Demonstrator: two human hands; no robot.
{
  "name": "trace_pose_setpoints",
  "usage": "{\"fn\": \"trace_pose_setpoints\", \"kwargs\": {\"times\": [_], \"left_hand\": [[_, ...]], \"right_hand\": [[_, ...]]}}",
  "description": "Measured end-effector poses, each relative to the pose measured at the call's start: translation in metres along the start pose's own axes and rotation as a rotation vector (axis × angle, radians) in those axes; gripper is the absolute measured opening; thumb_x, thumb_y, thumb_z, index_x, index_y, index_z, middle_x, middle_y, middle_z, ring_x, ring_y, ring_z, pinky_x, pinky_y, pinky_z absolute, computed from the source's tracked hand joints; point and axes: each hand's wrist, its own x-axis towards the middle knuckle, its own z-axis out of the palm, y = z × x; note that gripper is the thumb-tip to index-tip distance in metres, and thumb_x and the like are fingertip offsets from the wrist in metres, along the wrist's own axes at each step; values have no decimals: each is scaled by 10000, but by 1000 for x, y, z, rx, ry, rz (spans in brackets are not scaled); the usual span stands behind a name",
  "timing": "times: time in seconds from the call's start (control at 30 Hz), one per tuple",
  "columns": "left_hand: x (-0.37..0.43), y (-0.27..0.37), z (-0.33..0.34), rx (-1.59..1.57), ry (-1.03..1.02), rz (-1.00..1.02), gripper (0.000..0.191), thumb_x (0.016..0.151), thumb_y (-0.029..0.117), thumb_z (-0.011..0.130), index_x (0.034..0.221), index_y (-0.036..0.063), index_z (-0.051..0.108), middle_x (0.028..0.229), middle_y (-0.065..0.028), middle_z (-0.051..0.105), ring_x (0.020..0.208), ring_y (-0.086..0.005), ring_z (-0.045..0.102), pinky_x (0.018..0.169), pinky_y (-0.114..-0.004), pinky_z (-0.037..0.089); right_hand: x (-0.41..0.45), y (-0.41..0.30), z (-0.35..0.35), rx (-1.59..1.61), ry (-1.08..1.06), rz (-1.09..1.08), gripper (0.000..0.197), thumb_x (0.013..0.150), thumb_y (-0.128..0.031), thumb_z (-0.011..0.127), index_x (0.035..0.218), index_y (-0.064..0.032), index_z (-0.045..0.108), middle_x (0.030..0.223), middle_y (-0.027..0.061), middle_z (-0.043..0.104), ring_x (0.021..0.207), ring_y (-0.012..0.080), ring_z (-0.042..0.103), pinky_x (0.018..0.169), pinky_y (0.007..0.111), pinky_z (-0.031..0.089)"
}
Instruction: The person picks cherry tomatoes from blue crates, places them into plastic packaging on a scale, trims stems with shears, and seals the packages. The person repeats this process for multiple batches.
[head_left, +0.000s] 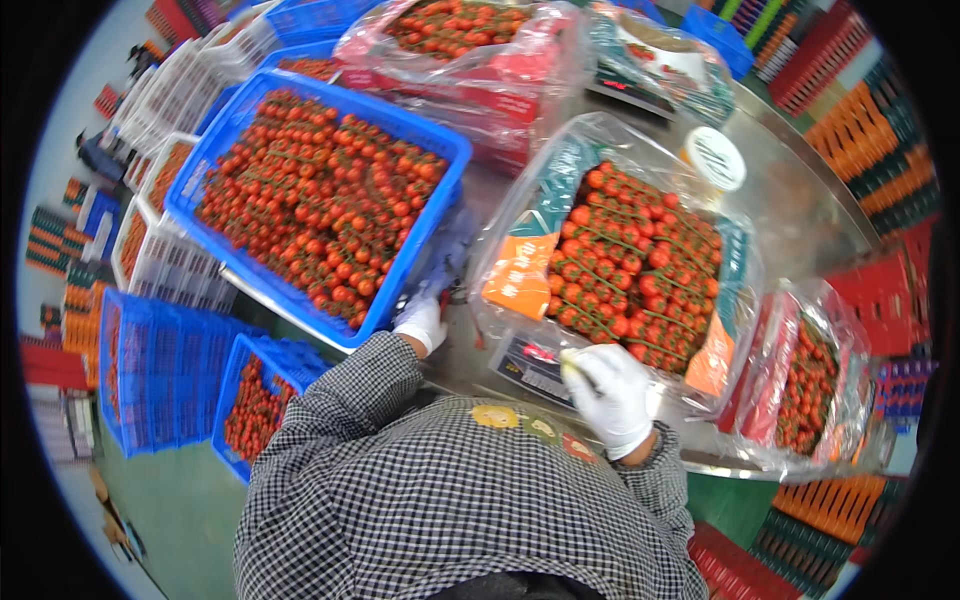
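Observation:
My left hand (422, 322), in a white glove, is at the near right corner of a blue plastic crate (455, 161) heaped with cherry tomatoes on the vine (322, 202). Its fingers are partly hidden, beside a small dark and red thing too blurred to name. My right hand (611, 397), also white-gloved, hovers with bent fingers over a digital scale (529, 367) with a lit red display. Whether it holds anything is unclear. Just beyond it, an open carton lined with clear plastic film (517, 277) holds vine tomatoes (637, 262) in rows and covers part of the scale.
A white-lidded tub (715, 159) stands behind the lined carton. Red film-wrapped tomato cartons sit at the back (480, 97) and right (806, 382) of the steel table (795, 202). A second scale (630, 94) is farther back. Blue crates (165, 375) are stacked on the floor to the left.

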Motion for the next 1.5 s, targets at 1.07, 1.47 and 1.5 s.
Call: {"fn": "trace_pose_setpoints", "kwargs": {"times": [1.07, 1.47, 1.5], "left_hand": [[-115, 266, -108, -1194, -1034, 995, 420, 983, 223, 568, 1300, 49, 353, 834, -30, 513, 676, -121, 514, 609, -283, 451], [53, 278, -118, 3, 252, 1140, 305, 744, 147, 721, 1035, 112, 636, 1101, -60, 593, 1068, -280, 534, 914, -423, 429], [54, 278, -112, 2, 253, 1139, 302, 737, 152, 725, 1024, 115, 640, 1113, -54, 583, 1081, -278, 525, 915, -430, 423]], "right_hand": [[-40, 22, -54, 1468, 328, 182, 968, 863, -334, 708, 1534, -70, 63, 1472, 196, 330, 1287, 278, 449, 1021, 424, 426], [-16, 90, -132, 1073, -325, 1257, 441, 958, -420, 561, 886, 10, 628, 686, 115, 671, 531, 166, 636, 475, 259, 498], [-14, 93, -131, 1056, -342, 1295, 445, 954, -429, 570, 874, 5, 628, 675, 108, 668, 523, 161, 633, 464, 254, 491]]}}
